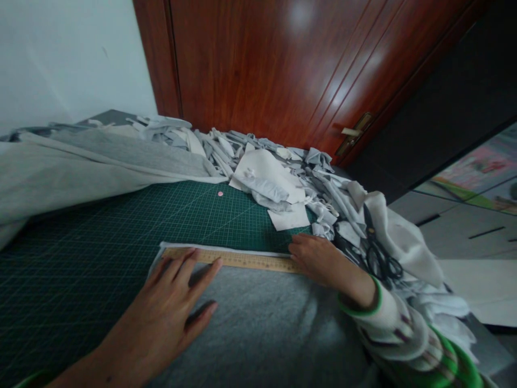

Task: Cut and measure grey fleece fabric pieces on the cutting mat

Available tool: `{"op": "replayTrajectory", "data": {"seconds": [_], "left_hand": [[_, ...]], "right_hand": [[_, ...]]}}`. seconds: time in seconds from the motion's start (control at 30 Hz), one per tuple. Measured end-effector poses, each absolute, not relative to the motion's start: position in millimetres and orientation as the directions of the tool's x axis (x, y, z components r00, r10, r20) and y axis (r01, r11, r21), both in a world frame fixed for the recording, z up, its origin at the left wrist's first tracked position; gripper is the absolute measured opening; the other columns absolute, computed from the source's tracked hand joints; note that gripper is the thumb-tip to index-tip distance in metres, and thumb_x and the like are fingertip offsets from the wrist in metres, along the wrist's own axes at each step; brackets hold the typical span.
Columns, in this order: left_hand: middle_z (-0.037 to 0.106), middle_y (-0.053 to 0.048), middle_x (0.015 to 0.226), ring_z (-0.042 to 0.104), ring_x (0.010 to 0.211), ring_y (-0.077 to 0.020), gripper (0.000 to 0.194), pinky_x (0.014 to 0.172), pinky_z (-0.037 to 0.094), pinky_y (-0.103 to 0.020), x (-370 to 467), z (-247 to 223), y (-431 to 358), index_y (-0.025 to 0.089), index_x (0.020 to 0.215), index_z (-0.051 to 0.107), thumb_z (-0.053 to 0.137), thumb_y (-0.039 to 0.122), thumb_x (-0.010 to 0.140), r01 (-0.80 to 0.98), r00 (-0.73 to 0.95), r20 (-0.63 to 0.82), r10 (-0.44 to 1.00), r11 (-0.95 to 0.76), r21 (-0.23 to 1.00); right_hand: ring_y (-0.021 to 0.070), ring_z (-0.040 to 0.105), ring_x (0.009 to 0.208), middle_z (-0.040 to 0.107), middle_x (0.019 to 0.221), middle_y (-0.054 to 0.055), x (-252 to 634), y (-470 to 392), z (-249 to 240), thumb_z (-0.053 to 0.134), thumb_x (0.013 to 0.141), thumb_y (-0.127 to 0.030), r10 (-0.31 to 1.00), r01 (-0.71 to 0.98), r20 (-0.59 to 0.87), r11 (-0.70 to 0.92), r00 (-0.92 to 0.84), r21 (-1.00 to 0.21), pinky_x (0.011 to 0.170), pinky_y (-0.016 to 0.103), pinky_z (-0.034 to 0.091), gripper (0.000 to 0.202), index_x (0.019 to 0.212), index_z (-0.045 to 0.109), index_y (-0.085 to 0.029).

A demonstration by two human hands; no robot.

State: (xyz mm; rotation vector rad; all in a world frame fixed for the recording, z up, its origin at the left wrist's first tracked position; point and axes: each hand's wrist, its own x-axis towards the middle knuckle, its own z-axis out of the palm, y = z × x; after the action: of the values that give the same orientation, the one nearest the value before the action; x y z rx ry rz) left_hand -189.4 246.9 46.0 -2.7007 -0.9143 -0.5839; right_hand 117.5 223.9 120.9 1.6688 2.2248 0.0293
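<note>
A wooden ruler (pixel 250 261) lies along the far edge of a grey piece of fabric (pixel 258 318), whose rim shows a pale strip. My left hand (pixel 173 293) rests open on the ruler's left part, fingers spread, with the thumb on the fabric. At the ruler's right end, my right hand (pixel 315 257) is closed with its fingers curled by the fabric's edge. Whatever it may hold is hidden, and it covers that end of the ruler. Beneath the fabric is a green cutting mat (pixel 100 258) with grid lines.
Grey-and-white cloth (pixel 100 156) lies folded at the left back. Fabric scraps (pixel 266 178) heap along the back and right, with black scissors (pixel 377 253) among them. A small pink disc (pixel 220 193) sits on the mat. Behind stands a brown door (pixel 258 70).
</note>
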Motion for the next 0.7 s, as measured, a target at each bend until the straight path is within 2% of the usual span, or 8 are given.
{"op": "replayTrajectory", "data": {"seconds": [0.17, 0.3, 0.47, 0.7], "left_hand": [[0.062, -0.020, 0.122, 0.055, 0.117, -0.0378, 0.053, 0.093, 0.048, -0.054, -189, 44, 249, 0.019, 0.131, 0.062, 0.043, 0.050, 0.093, 0.611, 0.728, 0.460, 0.509, -0.786, -0.097], [0.063, -0.017, 0.121, 0.055, 0.117, -0.0381, 0.054, 0.093, 0.048, -0.055, -188, 45, 250, 0.021, 0.131, 0.060, 0.039, 0.052, 0.093, 0.617, 0.722, 0.454, 0.522, -0.783, -0.080], [0.062, -0.019, 0.124, 0.056, 0.118, -0.0391, 0.049, 0.095, 0.047, -0.055, -190, 48, 250, 0.019, 0.133, 0.058, 0.045, 0.044, 0.093, 0.608, 0.743, 0.407, 0.531, -0.790, -0.080], [0.060, -0.017, 0.125, 0.055, 0.118, -0.0386, 0.050, 0.096, 0.046, -0.054, -191, 47, 251, 0.021, 0.136, 0.054, 0.047, 0.044, 0.092, 0.604, 0.748, 0.404, 0.527, -0.792, -0.085]], "right_hand": [[0.0244, 0.068, 0.093, 0.067, 0.098, 0.011, 126, 218, 124, 0.047, 0.094, -0.013, 0.942, 0.937, -0.280, 0.256, -0.186, 0.238, 0.073, 0.032, 0.050, 0.022, 0.094, 0.069, -0.014], [0.0230, 0.068, 0.093, 0.068, 0.098, 0.010, 129, 213, 129, 0.047, 0.094, -0.013, 0.950, 0.948, -0.282, 0.206, -0.135, 0.241, 0.071, 0.030, 0.048, 0.021, 0.094, 0.069, -0.014], [0.0233, 0.068, 0.093, 0.069, 0.099, 0.012, 133, 211, 129, 0.046, 0.094, -0.014, 0.953, 0.950, -0.271, 0.203, -0.137, 0.236, 0.070, 0.030, 0.049, 0.023, 0.095, 0.069, -0.014], [0.0250, 0.070, 0.094, 0.069, 0.104, 0.012, 150, 206, 124, 0.045, 0.095, -0.016, 0.954, 0.949, -0.290, 0.158, -0.075, 0.273, 0.071, 0.032, 0.052, 0.023, 0.098, 0.069, -0.015]]}}
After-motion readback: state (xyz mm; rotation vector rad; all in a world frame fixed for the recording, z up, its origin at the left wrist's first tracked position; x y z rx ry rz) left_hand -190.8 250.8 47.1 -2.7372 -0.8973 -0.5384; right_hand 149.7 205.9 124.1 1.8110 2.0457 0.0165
